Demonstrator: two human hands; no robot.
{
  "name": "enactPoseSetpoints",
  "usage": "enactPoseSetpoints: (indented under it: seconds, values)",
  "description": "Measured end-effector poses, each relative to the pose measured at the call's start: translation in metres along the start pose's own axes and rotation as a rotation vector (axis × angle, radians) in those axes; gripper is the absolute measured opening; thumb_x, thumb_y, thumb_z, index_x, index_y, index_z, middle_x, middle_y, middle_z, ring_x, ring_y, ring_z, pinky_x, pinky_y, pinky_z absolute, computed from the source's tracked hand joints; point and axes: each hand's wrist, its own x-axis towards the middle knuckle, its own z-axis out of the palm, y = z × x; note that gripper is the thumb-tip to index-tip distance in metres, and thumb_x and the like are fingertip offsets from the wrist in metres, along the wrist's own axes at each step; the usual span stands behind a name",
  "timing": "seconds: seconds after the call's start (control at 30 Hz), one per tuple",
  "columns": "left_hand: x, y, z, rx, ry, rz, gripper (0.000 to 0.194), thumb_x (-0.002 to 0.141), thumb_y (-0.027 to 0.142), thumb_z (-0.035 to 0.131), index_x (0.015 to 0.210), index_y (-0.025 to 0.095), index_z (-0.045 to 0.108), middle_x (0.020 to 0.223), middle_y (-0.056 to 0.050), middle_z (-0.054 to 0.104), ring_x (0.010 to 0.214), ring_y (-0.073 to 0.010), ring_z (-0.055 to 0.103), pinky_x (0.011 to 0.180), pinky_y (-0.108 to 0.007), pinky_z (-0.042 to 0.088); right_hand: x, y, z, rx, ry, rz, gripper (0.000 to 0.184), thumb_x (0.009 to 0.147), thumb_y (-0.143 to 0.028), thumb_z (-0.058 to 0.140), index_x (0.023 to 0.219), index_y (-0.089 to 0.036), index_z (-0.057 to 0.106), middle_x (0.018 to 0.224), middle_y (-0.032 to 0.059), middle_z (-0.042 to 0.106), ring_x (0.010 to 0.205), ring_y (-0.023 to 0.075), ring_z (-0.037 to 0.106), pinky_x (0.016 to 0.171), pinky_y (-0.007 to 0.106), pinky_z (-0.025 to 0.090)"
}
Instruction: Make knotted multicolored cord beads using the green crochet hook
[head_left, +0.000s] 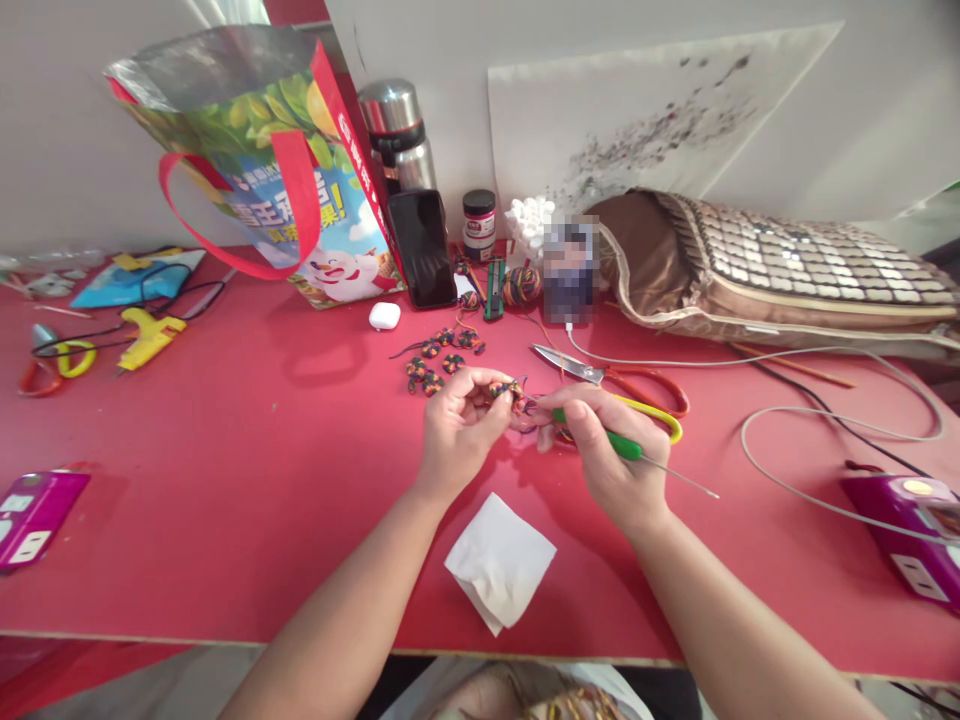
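Pinched in the fingers of my left hand (465, 430) is a small multicoloured crocheted piece (505, 391) with orange and dark yarn. My right hand (619, 450) grips the green handle of a crochet hook (624, 446), its tip end close against the piece and a thin metal shaft sticking out toward me. Yarn strands hang between both hands. Beyond my left hand lie several finished-looking small crocheted flowers (452, 363) in the same colours. Just past my right hand are scissors (585, 368) with red and yellow handles, partly hidden by it. A folded white tissue (500, 563) lies nearer my body.
A multicoloured yarn ball (523, 287), a dark phone (422, 248), a white earbud case (385, 316) and a shopping bag (255, 190) stand at the back. A glue gun (148, 338) lies left. A sequined cushion (817, 265), a white cable (675, 362) and a purple power strip (904, 520) are right.
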Motion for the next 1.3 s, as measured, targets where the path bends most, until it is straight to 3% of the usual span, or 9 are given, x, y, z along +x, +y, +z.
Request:
enactPoseSetpoints:
  seconds: [0.27,1.03,1.3]
  values:
    - [0.0005,-0.0027,0.0022,-0.057,0.071,-0.029,0.020,0.079,0.030,0.079,0.087,0.017,0.065,0.075,0.000,0.068,0.064,-0.0119,0.066,0.064,-0.023,0.057,-0.0004,0.0035,-0.0006,0.001,-0.012,-0.079,0.022,0.104,-0.021,0.053,0.102,-0.023,0.075,0.085,0.0045,0.076,0.065,0.0171,0.068,0.062,0.034,0.057]
    - [0.0014,0.0029,-0.0018,-0.074,0.002,0.002,0.022,0.082,0.035,0.079,0.090,0.016,0.070,0.074,0.000,0.068,0.060,-0.0108,0.064,0.060,-0.023,0.058,0.0040,0.0032,-0.0011,-0.179,-0.044,-0.255,0.021,0.097,-0.008,0.060,0.106,-0.022,0.074,0.089,0.0053,0.073,0.067,0.0152,0.068,0.063,0.031,0.058]
    - [0.0016,0.0027,-0.0028,-0.056,0.000,-0.001,0.021,0.082,0.035,0.078,0.090,0.017,0.070,0.077,-0.001,0.068,0.059,-0.0104,0.063,0.059,-0.023,0.058,0.0040,0.0001,-0.0024,-0.236,-0.051,-0.320,0.026,0.092,-0.003,0.064,0.107,-0.022,0.074,0.087,0.0041,0.073,0.076,0.0169,0.070,0.070,0.030,0.057]
